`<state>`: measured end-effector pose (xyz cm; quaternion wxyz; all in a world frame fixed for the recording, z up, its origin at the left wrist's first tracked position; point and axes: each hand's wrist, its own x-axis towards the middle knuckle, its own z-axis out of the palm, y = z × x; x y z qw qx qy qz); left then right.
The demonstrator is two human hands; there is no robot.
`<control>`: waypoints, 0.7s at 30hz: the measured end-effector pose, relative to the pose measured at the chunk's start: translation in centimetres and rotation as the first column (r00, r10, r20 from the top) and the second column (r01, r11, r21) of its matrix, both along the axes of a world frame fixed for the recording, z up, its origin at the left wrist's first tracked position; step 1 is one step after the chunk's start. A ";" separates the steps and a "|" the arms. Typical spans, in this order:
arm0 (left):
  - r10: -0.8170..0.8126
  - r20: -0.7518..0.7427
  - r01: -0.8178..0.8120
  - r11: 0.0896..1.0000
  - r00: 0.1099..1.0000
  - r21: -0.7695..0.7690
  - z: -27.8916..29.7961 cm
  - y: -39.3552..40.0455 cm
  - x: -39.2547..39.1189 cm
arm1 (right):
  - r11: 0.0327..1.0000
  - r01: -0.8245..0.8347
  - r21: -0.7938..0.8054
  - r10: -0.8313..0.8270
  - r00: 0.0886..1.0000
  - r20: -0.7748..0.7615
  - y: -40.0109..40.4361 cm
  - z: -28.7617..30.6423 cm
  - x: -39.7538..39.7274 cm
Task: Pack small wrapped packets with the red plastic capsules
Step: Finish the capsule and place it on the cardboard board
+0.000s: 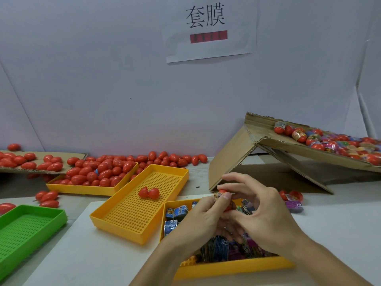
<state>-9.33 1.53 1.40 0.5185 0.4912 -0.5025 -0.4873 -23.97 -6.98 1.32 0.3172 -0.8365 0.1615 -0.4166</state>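
Above a yellow tray (226,267) of wrapped packets (176,212), a left hand (203,221) and right hand (266,219) together pinch a red capsule (223,191), an open capsule (148,193) lying in the perforated tray (132,215) beyond, bare tabletop (82,254) to their left.

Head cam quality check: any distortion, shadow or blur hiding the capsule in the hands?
Head view: wide-angle bend on the table edges; lighting soft and even, no glare; dark shadow under the cardboard box; the red capsule mostly hidden by the left hand and right hand, slightly soft.
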 end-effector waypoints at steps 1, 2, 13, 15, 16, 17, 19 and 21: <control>0.004 -0.014 -0.004 1.000 1.000 0.009 0.0 0.0 0.0 | 1.000 -0.001 -0.002 0.001 1.000 -0.004 0.0 0.0 0.0; 0.012 -0.034 -0.012 1.000 0.999 0.013 -0.1 -0.1 -0.1 | 1.000 -0.001 -0.007 0.001 1.000 -0.010 0.1 0.1 0.0; 0.070 -0.314 -0.093 0.994 0.947 -0.059 0.3 -0.1 -0.1 | 0.986 -0.093 0.135 0.079 0.991 0.107 0.5 0.1 0.4; 0.095 -0.313 -0.113 0.993 0.945 -0.039 0.4 -0.1 -0.1 | 0.985 -0.098 0.142 0.078 0.987 0.137 0.5 0.3 0.4; 0.108 -0.303 -0.124 0.992 0.947 -0.033 0.4 -0.1 -0.1 | 0.985 -0.094 0.141 0.074 0.987 0.146 0.6 0.3 0.4; 0.113 -0.294 -0.128 0.991 0.949 -0.032 0.3 -0.1 -0.1 | 0.987 -0.090 0.136 0.070 0.986 0.148 0.6 0.4 0.5; 0.101 -0.295 -0.115 0.993 0.950 -0.031 0.3 0.0 -0.1 | 0.989 -0.085 0.121 0.068 0.988 0.135 0.7 0.2 0.5; 0.079 -0.302 -0.088 0.996 0.950 -0.018 0.3 0.0 0.0 | 0.987 -0.108 0.117 0.092 0.987 0.133 0.6 0.0 0.5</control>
